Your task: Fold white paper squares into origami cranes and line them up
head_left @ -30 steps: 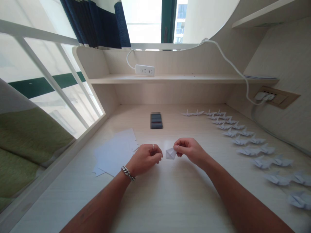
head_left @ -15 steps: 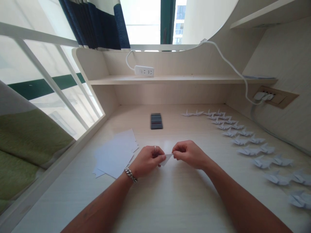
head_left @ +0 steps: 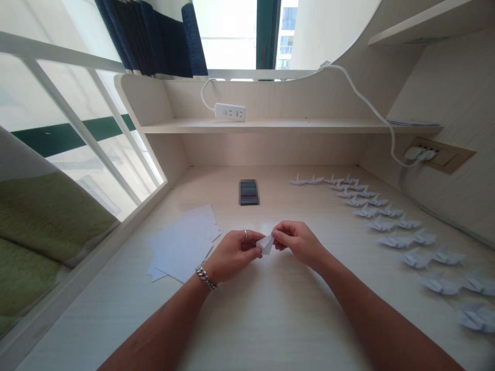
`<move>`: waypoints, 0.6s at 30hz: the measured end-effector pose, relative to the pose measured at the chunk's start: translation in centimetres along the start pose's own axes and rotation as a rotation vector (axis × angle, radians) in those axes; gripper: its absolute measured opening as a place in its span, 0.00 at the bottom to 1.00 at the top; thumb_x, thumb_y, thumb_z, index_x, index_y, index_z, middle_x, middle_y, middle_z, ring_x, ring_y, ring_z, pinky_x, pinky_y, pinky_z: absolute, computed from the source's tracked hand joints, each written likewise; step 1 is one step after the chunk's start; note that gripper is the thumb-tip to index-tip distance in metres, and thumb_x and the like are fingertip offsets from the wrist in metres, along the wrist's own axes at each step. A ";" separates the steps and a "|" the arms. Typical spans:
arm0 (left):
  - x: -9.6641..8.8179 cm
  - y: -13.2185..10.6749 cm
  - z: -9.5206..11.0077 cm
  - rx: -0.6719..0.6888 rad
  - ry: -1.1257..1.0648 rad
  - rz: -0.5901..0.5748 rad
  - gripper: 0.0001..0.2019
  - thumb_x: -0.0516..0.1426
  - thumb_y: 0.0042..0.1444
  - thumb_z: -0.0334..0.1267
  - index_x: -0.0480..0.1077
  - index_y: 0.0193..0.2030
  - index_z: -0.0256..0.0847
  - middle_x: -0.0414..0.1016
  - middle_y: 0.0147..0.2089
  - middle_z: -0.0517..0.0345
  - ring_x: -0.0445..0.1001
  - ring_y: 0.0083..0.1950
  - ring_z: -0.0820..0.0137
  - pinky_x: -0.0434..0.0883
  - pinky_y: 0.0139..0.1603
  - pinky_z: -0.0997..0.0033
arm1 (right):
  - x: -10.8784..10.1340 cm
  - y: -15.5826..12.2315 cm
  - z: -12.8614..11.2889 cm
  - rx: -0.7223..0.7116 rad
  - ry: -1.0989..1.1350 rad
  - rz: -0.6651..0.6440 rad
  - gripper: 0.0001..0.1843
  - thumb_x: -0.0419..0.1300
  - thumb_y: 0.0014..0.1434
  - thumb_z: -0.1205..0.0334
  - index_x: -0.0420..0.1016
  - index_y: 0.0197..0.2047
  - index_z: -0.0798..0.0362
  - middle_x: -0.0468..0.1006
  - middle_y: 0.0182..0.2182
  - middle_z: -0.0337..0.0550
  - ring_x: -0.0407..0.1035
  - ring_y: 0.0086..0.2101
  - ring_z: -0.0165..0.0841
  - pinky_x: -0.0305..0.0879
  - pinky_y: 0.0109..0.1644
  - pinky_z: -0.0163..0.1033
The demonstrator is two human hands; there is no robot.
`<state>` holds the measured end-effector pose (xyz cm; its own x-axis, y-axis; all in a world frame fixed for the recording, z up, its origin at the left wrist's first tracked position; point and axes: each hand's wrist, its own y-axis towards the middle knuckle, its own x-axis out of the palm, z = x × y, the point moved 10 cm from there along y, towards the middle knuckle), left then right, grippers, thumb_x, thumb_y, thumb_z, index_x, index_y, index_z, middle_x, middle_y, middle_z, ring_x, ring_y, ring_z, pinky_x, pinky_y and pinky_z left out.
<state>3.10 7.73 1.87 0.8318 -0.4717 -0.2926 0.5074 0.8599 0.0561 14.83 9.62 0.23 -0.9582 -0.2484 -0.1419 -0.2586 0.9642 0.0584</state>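
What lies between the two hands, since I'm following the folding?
A folded white paper, held by the left hand and right hand, shows in the head view.

A bedroom study nook
Built-in wooden desk (head_left: pixel 270 319) and shelf (head_left: pixel 270 125) beside green bedding (head_left: pixel 50 221), blue curtain (head_left: pixel 154 36) behind.

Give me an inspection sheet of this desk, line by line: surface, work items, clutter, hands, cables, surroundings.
Surface: pale wood-grain desk.
Work items: small folded white paper; loose white sheets; rows of paper cranes.
Clutter: blurred dark rectangular object.
Hands: left hand and right hand both pinch the folded paper.
Cables: white cord running down to a wall socket; power strip on the shelf.
Surroundings: window, dark blue curtain.
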 end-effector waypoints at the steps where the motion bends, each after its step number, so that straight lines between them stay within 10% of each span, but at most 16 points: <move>1: -0.1 0.0 0.1 0.015 0.024 0.008 0.14 0.59 0.52 0.32 0.76 0.46 0.36 0.80 0.39 0.51 0.76 0.38 0.68 0.73 0.41 0.70 | -0.1 0.0 0.1 0.005 0.001 0.008 0.13 0.61 0.54 0.55 0.74 0.29 0.57 0.74 0.22 0.41 0.68 0.24 0.30 0.66 0.31 0.37; 18: -3.0 0.1 -0.5 -0.030 0.138 0.384 0.15 0.55 0.57 0.44 0.77 0.33 0.36 0.78 0.28 0.56 0.76 0.30 0.70 0.72 0.30 0.75 | 0.7 -0.1 -0.6 -0.102 -0.096 0.188 0.32 0.68 0.47 0.51 0.71 0.53 0.57 0.78 0.36 0.46 0.73 0.33 0.34 0.71 0.36 0.38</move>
<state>0.54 9.31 2.23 0.9204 -0.0866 -0.3812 0.1575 0.9746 0.1590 14.07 9.30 0.72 -0.9759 -0.0505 -0.2122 -0.0923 0.9771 0.1920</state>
